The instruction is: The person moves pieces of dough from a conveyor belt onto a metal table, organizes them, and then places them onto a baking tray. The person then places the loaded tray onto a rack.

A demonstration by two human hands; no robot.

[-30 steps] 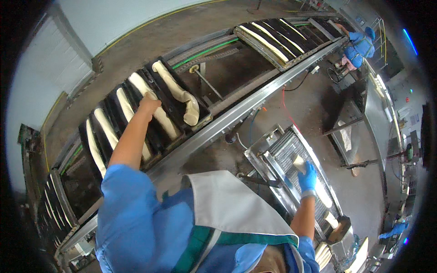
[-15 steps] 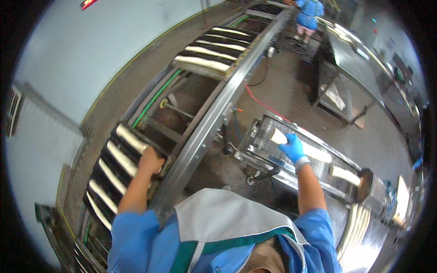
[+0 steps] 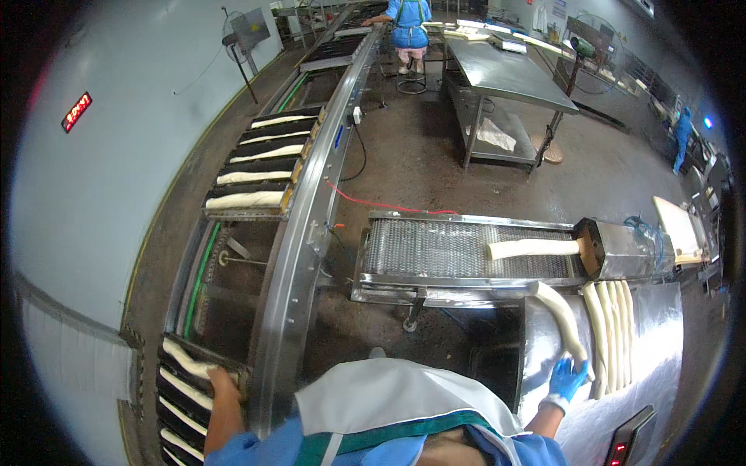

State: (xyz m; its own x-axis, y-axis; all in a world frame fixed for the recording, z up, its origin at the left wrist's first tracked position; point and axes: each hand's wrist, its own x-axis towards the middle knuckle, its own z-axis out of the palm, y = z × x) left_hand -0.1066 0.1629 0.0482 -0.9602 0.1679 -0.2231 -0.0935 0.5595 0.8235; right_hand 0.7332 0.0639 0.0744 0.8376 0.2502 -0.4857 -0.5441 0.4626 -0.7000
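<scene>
My right hand (image 3: 566,380), in a blue glove, grips the near end of a long dough strip (image 3: 561,314). That strip lies curved over a steel table (image 3: 544,357), left of several straight dough strips (image 3: 610,334) set side by side. My bare left hand (image 3: 224,382) is at the right end of the top dough strip (image 3: 185,356) in a dark grooved tray (image 3: 180,383). Its fingers are curled at the strip's end, partly hidden. More dough strips fill the grooves below.
A mesh conveyor (image 3: 435,248) carries another dough strip (image 3: 536,248) out of a steel housing (image 3: 625,248). A long rail conveyor (image 3: 311,256) on the left bears a filled tray (image 3: 256,167) farther up. Beyond stand a steel worktable (image 3: 505,74) and a co-worker (image 3: 408,27).
My right hand has moved from the dough on the mesh conveyor to the steel table, where it grips a strip. My left hand remains at the near tray. The view has turned right.
</scene>
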